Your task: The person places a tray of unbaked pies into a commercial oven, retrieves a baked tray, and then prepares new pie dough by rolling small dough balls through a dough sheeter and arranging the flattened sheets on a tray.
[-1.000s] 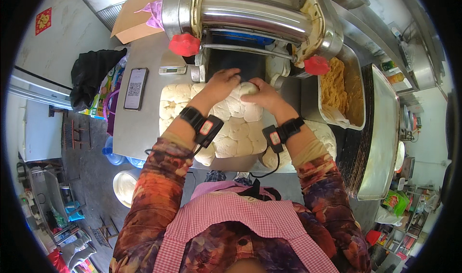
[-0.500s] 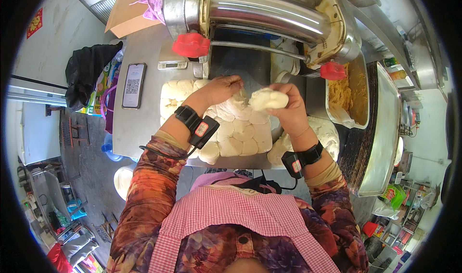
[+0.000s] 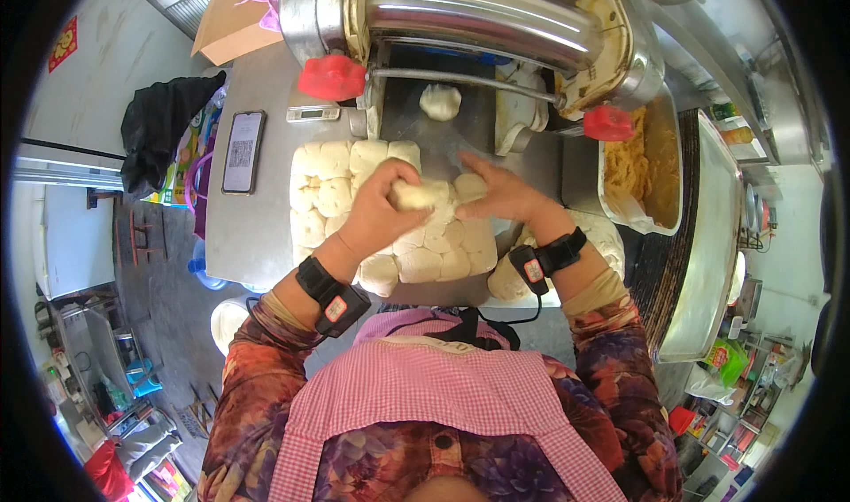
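A pale lump of dough (image 3: 414, 196) sits in my left hand (image 3: 372, 219), whose fingers and thumb curl around it; the lump is slightly blurred. My right hand (image 3: 513, 192) is close by, its thumb and fingers on either side of a smaller dough piece (image 3: 470, 186). Beneath both hands lies a block of rounded dough pieces pressed together (image 3: 323, 196), partly hidden by my fingers. Farther away, a single dough ball (image 3: 440, 102) rests on the dark surface below the roller machine (image 3: 478, 11).
Red knobs (image 3: 331, 78) mark the machine's near side. A phone (image 3: 243, 152) and a small scale (image 3: 312, 112) lie to the left. On the right are more dough (image 3: 598, 236), a tub of orange-brown filling (image 3: 630, 174) and stacked trays (image 3: 704, 263).
The large lump has passed from my right hand to my left. A dough ball now lies below the machine. My left hand has come nearer and my right hand has shifted left.
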Motion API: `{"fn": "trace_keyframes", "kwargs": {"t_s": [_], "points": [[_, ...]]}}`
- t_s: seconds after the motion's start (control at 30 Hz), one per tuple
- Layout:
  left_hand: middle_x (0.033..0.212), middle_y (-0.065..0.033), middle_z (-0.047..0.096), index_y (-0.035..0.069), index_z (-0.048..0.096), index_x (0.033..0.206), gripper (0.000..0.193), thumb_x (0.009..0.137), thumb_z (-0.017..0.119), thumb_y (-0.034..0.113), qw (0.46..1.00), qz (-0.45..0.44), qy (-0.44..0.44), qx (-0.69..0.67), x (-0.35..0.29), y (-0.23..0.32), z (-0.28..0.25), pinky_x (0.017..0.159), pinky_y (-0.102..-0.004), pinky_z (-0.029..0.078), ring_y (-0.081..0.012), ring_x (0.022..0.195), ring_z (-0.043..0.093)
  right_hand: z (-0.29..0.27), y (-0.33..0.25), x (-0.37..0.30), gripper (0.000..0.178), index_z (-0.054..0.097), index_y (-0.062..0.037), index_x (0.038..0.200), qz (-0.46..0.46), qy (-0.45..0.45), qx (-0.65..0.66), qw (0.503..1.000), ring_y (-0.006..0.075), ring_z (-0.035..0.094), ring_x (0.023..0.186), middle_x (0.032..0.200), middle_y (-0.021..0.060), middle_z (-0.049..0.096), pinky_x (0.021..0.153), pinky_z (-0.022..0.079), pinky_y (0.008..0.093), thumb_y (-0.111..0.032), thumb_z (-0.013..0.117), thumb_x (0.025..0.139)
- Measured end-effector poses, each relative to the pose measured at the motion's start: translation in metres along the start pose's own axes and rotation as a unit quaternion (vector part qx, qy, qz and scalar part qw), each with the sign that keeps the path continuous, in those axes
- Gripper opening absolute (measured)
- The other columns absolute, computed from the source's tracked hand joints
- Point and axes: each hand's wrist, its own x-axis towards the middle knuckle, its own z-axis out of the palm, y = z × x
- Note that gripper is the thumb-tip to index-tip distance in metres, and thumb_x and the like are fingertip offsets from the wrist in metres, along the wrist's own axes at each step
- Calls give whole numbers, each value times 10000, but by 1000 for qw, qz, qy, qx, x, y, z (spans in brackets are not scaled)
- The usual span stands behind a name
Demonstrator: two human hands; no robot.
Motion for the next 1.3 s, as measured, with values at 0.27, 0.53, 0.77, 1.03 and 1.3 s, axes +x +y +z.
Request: {"fn": "trace_keyframes", "kwargs": {"t_s": [0.27, 0.53, 0.77, 1.03, 1.3], "points": [[917, -70, 617, 65, 490, 981, 231, 831, 660, 19, 888, -106, 151, -422, 46, -13, 20, 738, -285, 517, -154, 815, 617, 3, 1, -34, 395, 609, -92, 988, -155, 62, -58, 984, 343, 575, 974, 1047, 132, 609, 856, 463, 350, -157, 769, 633], [942, -89, 620, 22, 496, 1018, 264, 825, 675, 31, 886, -75, 162, -427, 92, -34, 36, 749, -300, 523, -168, 838, 619, -3, 0, -87, 374, 582, -76, 959, -207, 62, 164, 963, 217, 597, 959, 1010, 76, 615, 856, 472, 337, 8, 767, 646], [985, -94, 624, 58, 505, 1065, 287, 826, 660, 17, 879, -57, 126, -456, 60, -8, 31, 837, -346, 513, -206, 901, 628, -21, -27, -76, 455, 512, -76, 1094, -140, 152, 534, 820, 241, 589, 1020, 1085, 96, 596, 879, 488, 366, 34, 715, 701], [1043, -82, 634, 100, 537, 1057, 275, 824, 667, 35, 866, -33, 61, -496, 15, 27, 44, 889, -355, 490, -214, 990, 607, 17, -39, -35, 633, 541, -33, 1195, -192, 170, -57, 965, 334, 594, 1023, 1101, 187, 605, 901, 463, 377, -206, 791, 640], [1114, -111, 602, 33, 500, 1182, 323, 901, 596, 162, 788, 24, 160, -594, 8, 37, 15, 988, -400, 416, -231, 1073, 559, -22, -23, -91, 452, 578, 5, 1127, -31, 28, -2, 999, 267, 627, 919, 994, 136, 646, 816, 480, 330, -219, 704, 755]]}}
